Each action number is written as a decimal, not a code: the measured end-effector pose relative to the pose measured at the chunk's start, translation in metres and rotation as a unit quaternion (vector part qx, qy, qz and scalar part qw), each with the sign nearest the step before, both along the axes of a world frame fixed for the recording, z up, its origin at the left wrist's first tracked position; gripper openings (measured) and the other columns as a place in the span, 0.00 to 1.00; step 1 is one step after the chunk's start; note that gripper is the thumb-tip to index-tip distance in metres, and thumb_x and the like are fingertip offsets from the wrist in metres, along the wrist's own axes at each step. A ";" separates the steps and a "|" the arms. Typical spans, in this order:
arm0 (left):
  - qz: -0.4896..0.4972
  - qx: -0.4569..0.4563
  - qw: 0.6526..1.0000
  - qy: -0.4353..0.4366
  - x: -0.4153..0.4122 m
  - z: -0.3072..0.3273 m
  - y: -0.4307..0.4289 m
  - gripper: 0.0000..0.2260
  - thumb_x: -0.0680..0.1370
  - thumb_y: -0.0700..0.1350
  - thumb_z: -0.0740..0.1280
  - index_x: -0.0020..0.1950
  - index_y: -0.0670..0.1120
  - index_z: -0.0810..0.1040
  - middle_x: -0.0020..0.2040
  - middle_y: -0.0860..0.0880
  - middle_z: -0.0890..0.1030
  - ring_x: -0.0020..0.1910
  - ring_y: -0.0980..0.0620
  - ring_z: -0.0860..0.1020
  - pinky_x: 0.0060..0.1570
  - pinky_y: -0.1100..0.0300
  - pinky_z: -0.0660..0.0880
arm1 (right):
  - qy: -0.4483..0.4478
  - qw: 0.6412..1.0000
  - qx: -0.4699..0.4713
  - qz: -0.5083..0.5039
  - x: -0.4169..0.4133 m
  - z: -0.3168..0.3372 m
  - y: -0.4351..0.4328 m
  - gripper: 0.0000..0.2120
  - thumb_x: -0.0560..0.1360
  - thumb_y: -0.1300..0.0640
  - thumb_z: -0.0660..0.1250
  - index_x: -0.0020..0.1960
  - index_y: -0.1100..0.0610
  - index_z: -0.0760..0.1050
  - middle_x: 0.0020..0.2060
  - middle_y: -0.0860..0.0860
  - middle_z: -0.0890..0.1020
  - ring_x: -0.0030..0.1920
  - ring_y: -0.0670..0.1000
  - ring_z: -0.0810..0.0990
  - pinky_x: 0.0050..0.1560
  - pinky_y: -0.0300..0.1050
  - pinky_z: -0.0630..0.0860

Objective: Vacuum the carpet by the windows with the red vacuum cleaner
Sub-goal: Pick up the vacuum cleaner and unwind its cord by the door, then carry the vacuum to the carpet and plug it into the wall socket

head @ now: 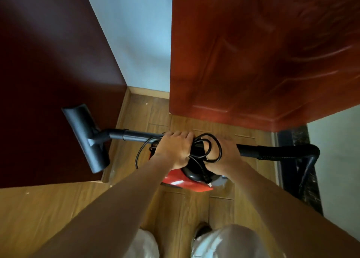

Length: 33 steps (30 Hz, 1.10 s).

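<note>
Red vacuum cleaner sits low between the person's 2 hands, its canister body just under them and over the wooden floor; whether it is lifted clear or resting there I cannot tell. No carpet or window is in view, so I judge this to be the carrying stage, in a narrow gap between a dark cabinet panel and a red-brown door.

The left hand has its fingers curled over the wand. The right hand is wrapped round the stiff end of the hose, with loops of black cord bunched over both.

Risks from here:
- The wand lies crosswise, so the floor head, right beside the cabinet panel, could knock or scrape it on any turn.
- The hose bulges out to the right and droops toward the dark threshold; it could snag on the door edge or frame.
- 1 strand of cord hangs loose below the left hand. If it slips free it could drop near the shoe and trip the person.
- With both hands busy holding wand, hose and cord, the canister looks weakly supported and might swing or drop.
</note>
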State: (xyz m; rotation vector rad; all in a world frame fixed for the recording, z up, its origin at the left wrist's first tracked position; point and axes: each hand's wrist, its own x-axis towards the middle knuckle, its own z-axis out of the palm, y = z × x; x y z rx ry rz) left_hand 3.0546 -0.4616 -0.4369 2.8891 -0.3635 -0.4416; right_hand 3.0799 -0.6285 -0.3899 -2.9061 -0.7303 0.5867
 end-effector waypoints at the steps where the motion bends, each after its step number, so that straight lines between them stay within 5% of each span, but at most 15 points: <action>1: 0.002 -0.003 1.000 0.000 -0.008 0.028 -0.003 0.24 0.71 0.51 0.70 0.64 0.48 0.68 0.59 0.49 0.77 0.60 0.45 0.76 0.61 0.50 0.72 | -0.001 1.000 -0.012 0.011 -0.007 0.029 -0.003 0.27 0.68 0.51 0.70 0.66 0.45 0.69 0.59 0.45 0.78 0.59 0.52 0.76 0.61 0.47 0.69; 8: 0.081 -0.025 0.996 -0.028 -0.077 0.204 -0.014 0.20 0.70 0.48 0.68 0.60 0.48 0.70 0.54 0.51 0.79 0.55 0.47 0.78 0.57 0.54 0.72 | 0.014 0.999 0.012 0.042 -0.046 0.193 -0.018 0.25 0.66 0.51 0.71 0.61 0.45 0.71 0.53 0.44 0.79 0.54 0.51 0.79 0.52 0.48 0.77; 18: 0.277 0.042 0.959 0.042 -0.192 0.272 -0.048 0.19 0.72 0.48 0.67 0.62 0.49 0.70 0.58 0.50 0.79 0.59 0.47 0.77 0.59 0.53 0.70 | 0.024 0.951 -0.017 0.307 -0.107 0.249 -0.005 0.19 0.71 0.54 0.68 0.61 0.51 0.70 0.52 0.50 0.79 0.51 0.55 0.79 0.50 0.48 0.75; 25: 0.509 0.031 0.859 0.040 -0.324 0.297 -0.050 0.22 0.70 0.49 0.70 0.62 0.49 0.70 0.56 0.50 0.80 0.58 0.45 0.79 0.54 0.53 0.73 | 0.071 0.871 -0.018 0.485 -0.193 0.289 0.059 0.21 0.71 0.56 0.69 0.62 0.49 0.69 0.53 0.50 0.79 0.53 0.57 0.80 0.48 0.49 0.75; 33: 0.714 0.019 0.699 -0.020 -0.494 0.317 -0.077 0.19 0.69 0.47 0.68 0.58 0.49 0.72 0.53 0.50 0.80 0.56 0.45 0.79 0.54 0.51 0.73 | -0.017 0.695 -0.062 0.716 -0.358 0.301 0.123 0.26 0.67 0.50 0.72 0.63 0.51 0.71 0.54 0.52 0.77 0.54 0.56 0.79 0.53 0.50 0.76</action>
